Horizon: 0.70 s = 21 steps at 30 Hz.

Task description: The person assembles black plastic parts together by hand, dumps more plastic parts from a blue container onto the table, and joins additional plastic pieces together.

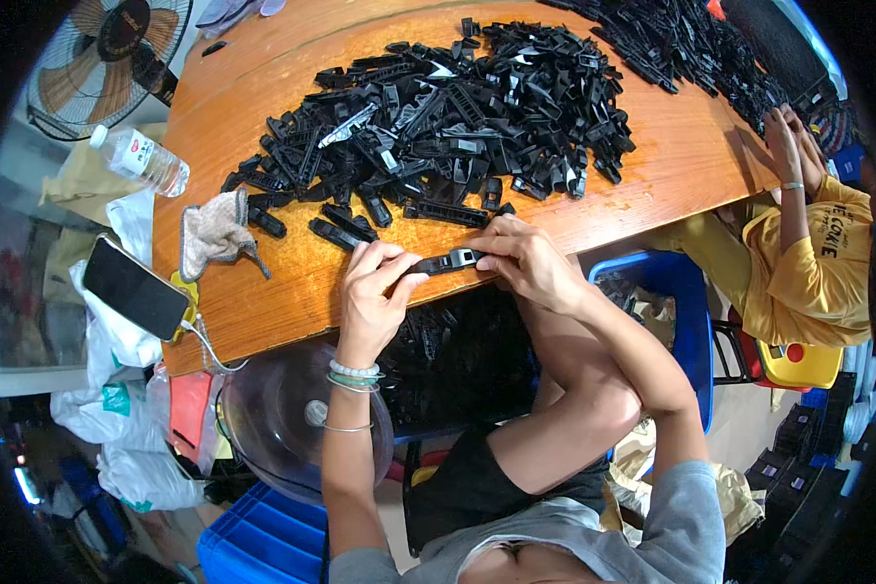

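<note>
A long, narrow black plastic buckle piece (pixel 445 263) is held level at the table's front edge. My left hand (pixel 375 282) pinches its left end between thumb and fingers. At its right end, next to a shiny, raised, slotted part, the fingers of my right hand (pixel 524 255) are closed on it. Just beyond my hands spreads a big heap of similar black plastic pieces (pixel 457 117), some with ladder-like ridges. A few loose black pieces (pixel 336 232) lie close to my left hand.
A crumpled beige cloth (pixel 214 232), a phone (pixel 136 287) and a water bottle (pixel 141 161) are on the left, below a fan (pixel 107 58). Under the table edge stand a clear basin (pixel 263 428) and a blue bin (pixel 696 331). A person in yellow (pixel 808 258) works at the right.
</note>
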Each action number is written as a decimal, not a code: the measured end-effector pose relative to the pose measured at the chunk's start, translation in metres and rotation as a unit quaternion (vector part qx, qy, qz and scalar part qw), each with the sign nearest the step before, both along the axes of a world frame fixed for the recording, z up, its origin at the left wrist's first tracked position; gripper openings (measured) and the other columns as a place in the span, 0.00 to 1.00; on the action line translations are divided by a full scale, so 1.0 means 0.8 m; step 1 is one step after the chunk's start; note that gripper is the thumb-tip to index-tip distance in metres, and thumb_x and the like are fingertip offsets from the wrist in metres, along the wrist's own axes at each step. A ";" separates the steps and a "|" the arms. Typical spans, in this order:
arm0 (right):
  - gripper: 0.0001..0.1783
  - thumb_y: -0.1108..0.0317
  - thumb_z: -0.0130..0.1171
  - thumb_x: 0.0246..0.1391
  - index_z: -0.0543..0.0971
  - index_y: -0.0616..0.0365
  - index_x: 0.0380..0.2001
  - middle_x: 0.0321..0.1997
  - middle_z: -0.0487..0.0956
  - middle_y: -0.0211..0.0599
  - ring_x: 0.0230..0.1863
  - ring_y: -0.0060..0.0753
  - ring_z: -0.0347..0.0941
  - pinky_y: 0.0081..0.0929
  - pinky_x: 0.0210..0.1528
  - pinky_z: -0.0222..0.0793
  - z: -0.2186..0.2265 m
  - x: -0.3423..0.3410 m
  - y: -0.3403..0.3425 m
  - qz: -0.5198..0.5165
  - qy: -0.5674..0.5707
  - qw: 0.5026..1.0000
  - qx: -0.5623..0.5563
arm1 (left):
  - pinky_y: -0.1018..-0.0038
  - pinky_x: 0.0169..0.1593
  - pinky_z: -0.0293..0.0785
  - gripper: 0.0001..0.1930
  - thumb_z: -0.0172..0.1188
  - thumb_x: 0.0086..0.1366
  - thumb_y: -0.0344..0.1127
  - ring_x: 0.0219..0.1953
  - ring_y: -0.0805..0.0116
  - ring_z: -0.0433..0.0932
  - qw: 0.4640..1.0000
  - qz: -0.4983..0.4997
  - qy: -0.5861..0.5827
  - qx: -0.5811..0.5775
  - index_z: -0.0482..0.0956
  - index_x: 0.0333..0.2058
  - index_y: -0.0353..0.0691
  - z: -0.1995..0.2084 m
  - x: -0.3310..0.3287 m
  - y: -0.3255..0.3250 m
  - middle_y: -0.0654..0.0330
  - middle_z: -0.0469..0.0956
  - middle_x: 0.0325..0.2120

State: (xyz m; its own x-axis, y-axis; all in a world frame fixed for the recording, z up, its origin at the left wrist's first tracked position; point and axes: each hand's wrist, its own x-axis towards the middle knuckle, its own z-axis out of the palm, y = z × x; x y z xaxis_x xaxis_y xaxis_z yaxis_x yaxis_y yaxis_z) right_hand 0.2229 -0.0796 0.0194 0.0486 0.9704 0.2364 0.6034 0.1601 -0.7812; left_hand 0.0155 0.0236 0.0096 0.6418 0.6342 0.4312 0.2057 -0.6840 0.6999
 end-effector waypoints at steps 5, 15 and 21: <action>0.14 0.76 0.62 0.45 0.81 0.63 0.39 0.37 0.75 0.44 0.38 0.46 0.69 0.35 0.46 0.66 0.007 -0.013 0.011 0.037 -0.067 0.997 0.031 | 0.67 0.37 0.69 0.10 0.67 0.47 0.23 0.32 0.59 0.71 0.999 -0.023 0.014 0.019 0.80 0.32 0.33 0.004 0.004 -0.002 0.57 0.74 0.28; 0.16 0.78 0.58 0.48 0.78 0.62 0.43 0.41 0.75 0.46 0.45 0.51 0.73 0.38 0.49 0.69 0.029 -0.027 -0.022 0.117 0.006 0.990 -0.083 | 0.70 0.38 0.72 0.12 0.66 0.51 0.26 0.35 0.60 0.74 0.998 -0.005 -0.054 0.040 0.80 0.36 0.33 0.020 0.030 0.011 0.57 0.76 0.32; 0.20 0.81 0.55 0.41 0.78 0.60 0.41 0.42 0.74 0.44 0.46 0.48 0.71 0.37 0.50 0.69 0.012 0.007 0.003 -0.118 -0.233 0.961 0.089 | 0.68 0.43 0.67 0.13 0.57 0.51 0.24 0.40 0.60 0.70 0.935 -0.035 0.150 0.321 0.75 0.38 0.35 0.028 0.071 0.024 0.57 0.73 0.33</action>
State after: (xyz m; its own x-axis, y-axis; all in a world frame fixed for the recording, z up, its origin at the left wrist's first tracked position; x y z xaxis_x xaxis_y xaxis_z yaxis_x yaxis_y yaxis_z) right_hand 0.2286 -0.0773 0.0290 0.1114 0.8870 0.4481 0.9172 0.0817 -0.3899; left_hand 0.0719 0.0427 0.0318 0.8247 0.2593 0.5026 0.2667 -0.9620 0.0588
